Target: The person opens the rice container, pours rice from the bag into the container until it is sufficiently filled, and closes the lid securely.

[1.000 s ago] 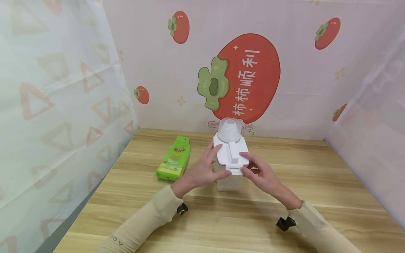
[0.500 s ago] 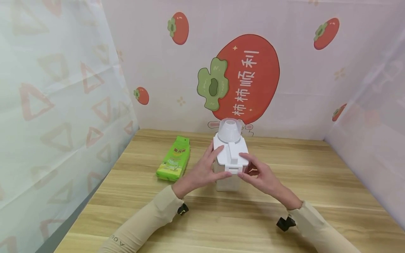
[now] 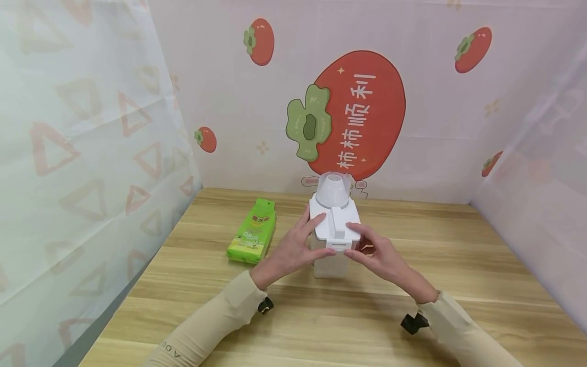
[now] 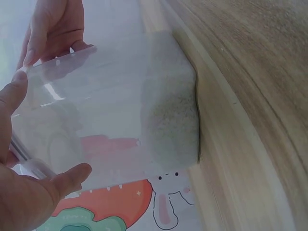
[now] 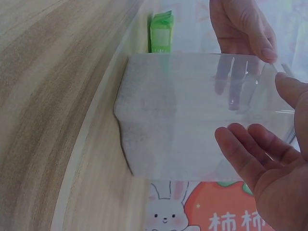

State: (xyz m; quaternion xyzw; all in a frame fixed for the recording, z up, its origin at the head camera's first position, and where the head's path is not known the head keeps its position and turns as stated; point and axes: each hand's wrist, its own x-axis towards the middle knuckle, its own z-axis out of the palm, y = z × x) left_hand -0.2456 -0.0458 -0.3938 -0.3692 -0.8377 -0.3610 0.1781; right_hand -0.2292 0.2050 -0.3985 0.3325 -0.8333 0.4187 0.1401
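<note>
A tall translucent storage container (image 3: 331, 267) stands upright on the wooden table, with pale rice-like grains at its bottom in both wrist views. Its white lid (image 3: 348, 211) is on, with a ridge along the middle, a slotted front latch (image 3: 339, 244) and a clear cup-like cone (image 3: 332, 189) at the back. My left hand (image 3: 293, 247) grips the lid end from the left, its thumb by the latch's lower corner. From the right, my right hand (image 3: 380, 257) holds the same end, index finger on the lid and thumb below the latch.
Left of the container lies a green plastic packet (image 3: 253, 232) on the table (image 3: 293, 326). A white printed cloth (image 3: 229, 92) hangs behind the table's back edge, with more cloth at both sides. Black wrist cameras (image 3: 415, 323) sit below both cuffs.
The front latch has swung down closer against the container's front. My right thumb has slid left from the latch's side to beneath it. The container and packet stay in place.
</note>
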